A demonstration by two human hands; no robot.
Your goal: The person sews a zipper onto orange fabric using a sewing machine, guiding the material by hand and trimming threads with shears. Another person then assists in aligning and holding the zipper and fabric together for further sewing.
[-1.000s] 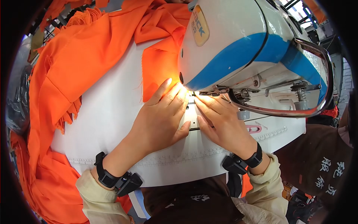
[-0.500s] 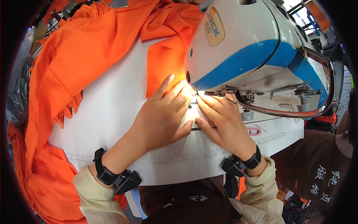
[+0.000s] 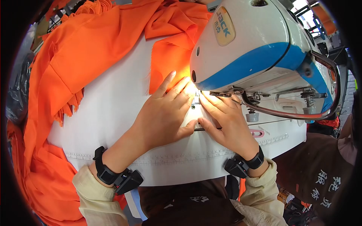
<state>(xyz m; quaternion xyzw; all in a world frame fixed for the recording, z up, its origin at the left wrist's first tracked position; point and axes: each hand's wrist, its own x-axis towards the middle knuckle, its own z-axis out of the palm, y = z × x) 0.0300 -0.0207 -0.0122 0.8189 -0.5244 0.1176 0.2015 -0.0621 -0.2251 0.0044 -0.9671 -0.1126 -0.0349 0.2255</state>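
Observation:
A white and blue sewing machine (image 3: 245,41) reaches over the white table, its lamp lighting the needle area. Left of the needle, my left hand (image 3: 162,113) lies palm down with fingers spread, its fingertips at the near edge of the orange fabric (image 3: 169,60). My right hand (image 3: 228,120) rests flat on the other side of the presser foot (image 3: 196,98), fingers extended, their tips partly hidden beneath the machine head. Both thumbs point inward near the metal plate, a small gap between them. Orange fabric runs behind the machine head.
More orange fabric (image 3: 90,45) drapes over the table's left side. A printed ruler (image 3: 188,157) curves along the front of the white table (image 3: 113,128). A pink tool (image 3: 257,133) lies right of my right hand. Another person's dark apron (image 3: 316,165) shows at right.
The orange piece has shifted slightly away from me, toward the back of the machine. Both hands keep nearly the same pose, and the view has moved slightly.

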